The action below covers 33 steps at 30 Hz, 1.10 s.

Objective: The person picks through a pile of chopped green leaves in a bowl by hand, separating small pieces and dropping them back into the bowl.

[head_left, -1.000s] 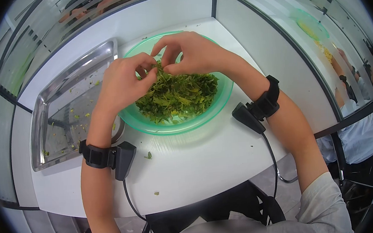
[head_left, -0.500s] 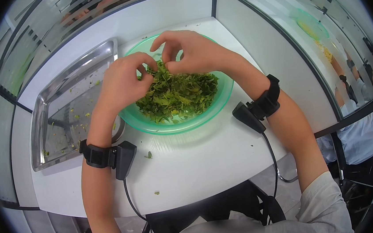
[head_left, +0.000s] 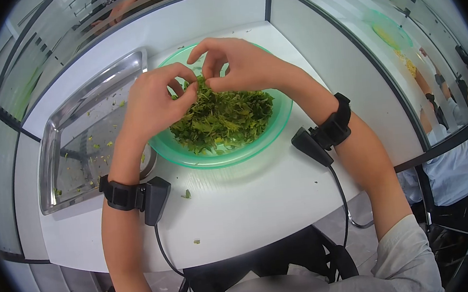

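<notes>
A translucent green bowl [head_left: 213, 160] holds a heap of chopped-looking leafy greens [head_left: 223, 119]. Over the far left part of the heap, my left hand [head_left: 157, 100] is pinched, thumb and index finger close together on a bit of the leaves. Facing it, my right hand [head_left: 243, 64] has its thumb and curled fingers drawn together at the same tuft, with the index finger arched above. The fingertips of both hands nearly meet there. How much leaf each one grips is too small to tell.
Left of the bowl lies a steel tray [head_left: 52, 162] with scattered leaf scraps. Small leaf bits [head_left: 187, 194] lie on the white table [head_left: 239, 206]. Partition panels [head_left: 350, 69] enclose the back and right. Black wrist devices [head_left: 158, 200] trail cables. Another person's clothing [head_left: 453, 171] shows at right.
Both hands stay almost in place over the bowl. My left thumb and index finger have shifted slightly toward the right hand. The heap looks the same.
</notes>
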### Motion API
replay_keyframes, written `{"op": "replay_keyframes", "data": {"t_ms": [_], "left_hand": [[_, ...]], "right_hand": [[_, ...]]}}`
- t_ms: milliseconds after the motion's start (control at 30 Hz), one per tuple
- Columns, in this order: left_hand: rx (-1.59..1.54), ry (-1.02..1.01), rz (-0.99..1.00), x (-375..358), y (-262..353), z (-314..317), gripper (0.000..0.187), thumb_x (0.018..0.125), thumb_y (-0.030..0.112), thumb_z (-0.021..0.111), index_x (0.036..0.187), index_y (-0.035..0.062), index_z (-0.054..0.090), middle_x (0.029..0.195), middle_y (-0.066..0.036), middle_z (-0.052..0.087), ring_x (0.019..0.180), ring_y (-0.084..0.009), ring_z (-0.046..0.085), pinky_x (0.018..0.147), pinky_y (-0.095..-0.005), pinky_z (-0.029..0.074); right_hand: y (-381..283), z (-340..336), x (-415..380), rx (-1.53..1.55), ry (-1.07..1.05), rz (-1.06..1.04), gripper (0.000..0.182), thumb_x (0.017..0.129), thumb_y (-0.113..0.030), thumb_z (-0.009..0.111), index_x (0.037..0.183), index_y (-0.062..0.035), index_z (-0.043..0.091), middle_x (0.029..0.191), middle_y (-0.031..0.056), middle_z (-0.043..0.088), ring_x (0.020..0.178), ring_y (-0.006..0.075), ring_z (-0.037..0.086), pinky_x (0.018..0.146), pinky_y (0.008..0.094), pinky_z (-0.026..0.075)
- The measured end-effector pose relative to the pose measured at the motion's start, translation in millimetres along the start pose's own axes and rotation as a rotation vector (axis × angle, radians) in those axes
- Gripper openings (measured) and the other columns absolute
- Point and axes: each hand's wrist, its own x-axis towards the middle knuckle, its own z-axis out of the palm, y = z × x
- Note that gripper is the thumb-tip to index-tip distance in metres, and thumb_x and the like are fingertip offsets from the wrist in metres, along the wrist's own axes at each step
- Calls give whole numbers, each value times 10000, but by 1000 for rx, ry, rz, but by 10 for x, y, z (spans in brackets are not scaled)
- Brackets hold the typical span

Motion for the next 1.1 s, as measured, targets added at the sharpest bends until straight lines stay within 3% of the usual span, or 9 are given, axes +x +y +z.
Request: {"op": "replay_keyframes", "data": {"t_ms": [333, 467, 733, 800, 900, 1033, 1100], "left_hand": [[-38, 38, 30, 3, -54, 26, 93, 797, 189, 707, 851, 116, 686, 700, -57, 686, 601, -184, 675, 565, -311, 498], [-72, 87, -11, -4, -33, 25, 115, 802, 195, 714, 886, 118, 695, 694, -47, 683, 586, -167, 662, 549, -301, 483], [-60, 92, 6, -5, -32, 11, 134, 807, 168, 737, 916, 106, 690, 771, -34, 707, 597, -149, 665, 546, -290, 473], [-95, 59, 16, -8, 22, 3, 150, 832, 104, 737, 954, 47, 671, 846, 4, 705, 627, -84, 622, 574, -244, 470], [-95, 51, 13, -3, -13, 7, 149, 841, 105, 739, 954, 45, 662, 848, 9, 701, 618, -79, 618, 561, -242, 464], [-54, 42, 6, -6, -66, 13, 130, 850, 81, 720, 955, 39, 656, 840, 3, 701, 611, -81, 618, 553, -238, 458], [-89, 73, -15, -3, -93, 29, 124, 821, 165, 724, 917, 105, 673, 767, -22, 711, 564, -166, 661, 526, -308, 466]], "right_hand": [[-25, 7, -13, -3, 13, 27, 407, 784, -105, 669, 1186, -70, 615, 802, 22, 657, 820, 150, 633, 796, 329, 522], [-44, 4, -6, -117, 19, 34, 203, 851, -207, 705, 986, -56, 718, 885, 36, 722, 847, 128, 668, 757, 320, 538], [-33, -8, 19, -140, 59, 81, 196, 870, -212, 709, 986, -59, 751, 881, 42, 731, 838, 139, 665, 729, 305, 534], [-30, -16, 13, -143, 75, 43, 199, 870, -214, 712, 987, -59, 756, 879, 42, 732, 838, 135, 663, 729, 303, 534], [-17, -18, 15, -134, 98, -17, 197, 877, -214, 713, 991, -61, 763, 882, 39, 734, 841, 127, 659, 729, 300, 535], [2, -12, 20, -131, 116, -30, 197, 887, -219, 713, 997, -62, 760, 886, 34, 736, 848, 126, 662, 725, 301, 538], [-7, -12, 15, -134, 111, -27, 195, 885, -218, 718, 997, -64, 759, 886, 33, 735, 849, 125, 663, 725, 301, 539]]}}
